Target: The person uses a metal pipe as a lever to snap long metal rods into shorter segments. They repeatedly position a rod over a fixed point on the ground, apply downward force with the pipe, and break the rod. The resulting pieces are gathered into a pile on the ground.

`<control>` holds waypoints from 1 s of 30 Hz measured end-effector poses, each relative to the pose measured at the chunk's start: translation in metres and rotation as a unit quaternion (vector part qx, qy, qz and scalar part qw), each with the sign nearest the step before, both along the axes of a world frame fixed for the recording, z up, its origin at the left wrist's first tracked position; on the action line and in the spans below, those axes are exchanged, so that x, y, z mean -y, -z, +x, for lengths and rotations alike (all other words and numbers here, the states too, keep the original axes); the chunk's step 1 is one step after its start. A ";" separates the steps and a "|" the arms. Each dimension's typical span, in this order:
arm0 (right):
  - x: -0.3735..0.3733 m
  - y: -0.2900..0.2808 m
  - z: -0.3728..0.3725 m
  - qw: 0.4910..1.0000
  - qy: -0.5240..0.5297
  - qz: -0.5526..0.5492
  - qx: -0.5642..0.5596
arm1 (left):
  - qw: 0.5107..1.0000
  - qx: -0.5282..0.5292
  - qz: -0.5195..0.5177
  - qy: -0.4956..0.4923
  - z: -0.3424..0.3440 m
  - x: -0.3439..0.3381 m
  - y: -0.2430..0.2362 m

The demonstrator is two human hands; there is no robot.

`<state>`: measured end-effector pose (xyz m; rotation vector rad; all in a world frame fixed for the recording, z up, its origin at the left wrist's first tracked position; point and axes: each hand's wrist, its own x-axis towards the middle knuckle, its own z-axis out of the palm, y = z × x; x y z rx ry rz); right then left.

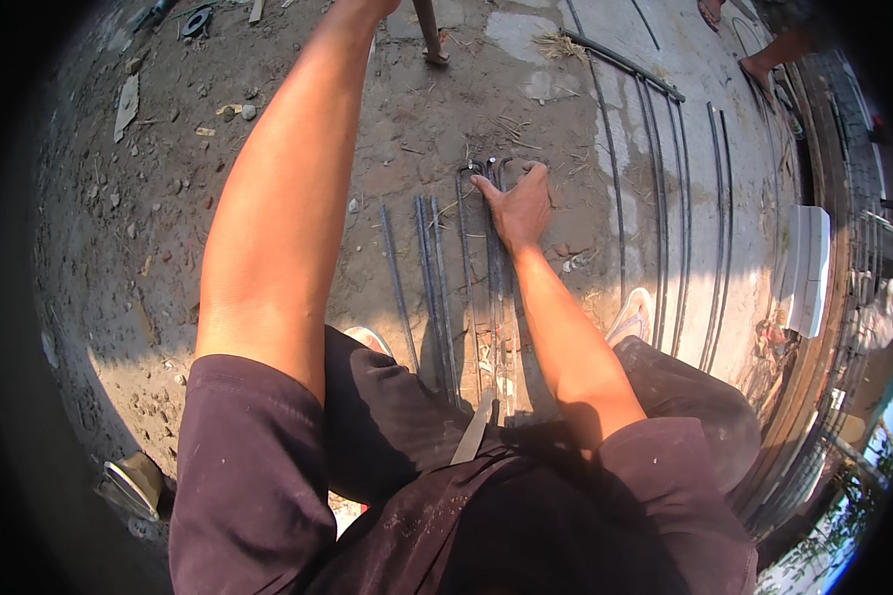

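My right hand [521,206] is closed round the hooked far ends of several thin steel rods [493,253] on the ground between my feet. Its thumb lies along their left side. More straight steel rods [432,258] lie just left of these. My left arm stretches far forward, and only the heel of my left hand [375,6] shows at the top edge; its fingers are cut off. Close by, a metal bar with a bent, blunt end [431,40] comes down from the top edge. Whether my left hand holds it cannot be seen.
Long steel rods [657,218] lie to the right, some by a thicker bar [625,65]. A white block [809,271] stands beside long boards [814,347]. Another person's foot [756,75] is at the upper right. A tipped container [135,484] lies lower left.
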<state>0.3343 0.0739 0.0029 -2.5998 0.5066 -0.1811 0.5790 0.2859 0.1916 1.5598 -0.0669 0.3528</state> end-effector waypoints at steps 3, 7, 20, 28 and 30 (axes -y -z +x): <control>-0.008 0.015 0.002 0.999 0.020 -0.040 0.025 | 1.000 -0.011 0.007 0.009 -0.001 0.013 -0.004; -0.017 0.014 0.013 0.998 0.017 -0.034 -0.048 | 0.998 0.013 0.027 0.057 -0.007 0.021 -0.007; -0.017 0.036 0.019 0.994 0.062 -0.090 0.017 | 0.999 0.011 0.010 0.047 -0.007 0.022 -0.005; -0.025 0.029 0.010 0.999 0.012 -0.049 0.009 | 1.000 -0.005 0.006 0.021 -0.003 0.009 -0.001; -0.019 0.033 0.011 0.999 0.006 -0.053 0.007 | 0.999 -0.002 0.014 0.037 -0.006 0.016 -0.004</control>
